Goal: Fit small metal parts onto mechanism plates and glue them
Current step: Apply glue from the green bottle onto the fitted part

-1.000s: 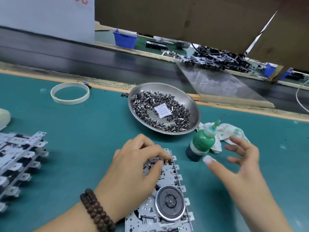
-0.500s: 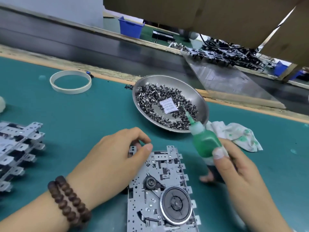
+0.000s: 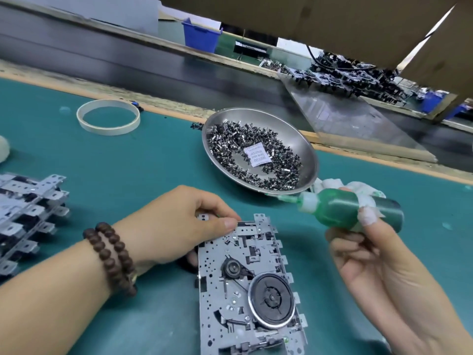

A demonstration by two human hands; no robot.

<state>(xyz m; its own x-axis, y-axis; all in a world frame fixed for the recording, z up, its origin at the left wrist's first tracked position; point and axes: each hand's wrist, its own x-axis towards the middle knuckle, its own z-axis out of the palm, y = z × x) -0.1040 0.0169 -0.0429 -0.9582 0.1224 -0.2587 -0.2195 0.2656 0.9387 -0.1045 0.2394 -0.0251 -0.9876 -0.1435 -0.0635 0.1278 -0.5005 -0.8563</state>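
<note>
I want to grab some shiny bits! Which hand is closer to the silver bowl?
The right hand, judged by its thumb tip. It holds the green glue bottle beside the bowl's near rim. The left hand is farther off, resting on the mechanism plate.

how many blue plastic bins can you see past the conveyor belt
2. One blue bin stands at top centre, just beyond the belt. A second blue bin sits far right, partly hidden by cardboard. More may be hidden behind the cardboard.
</note>
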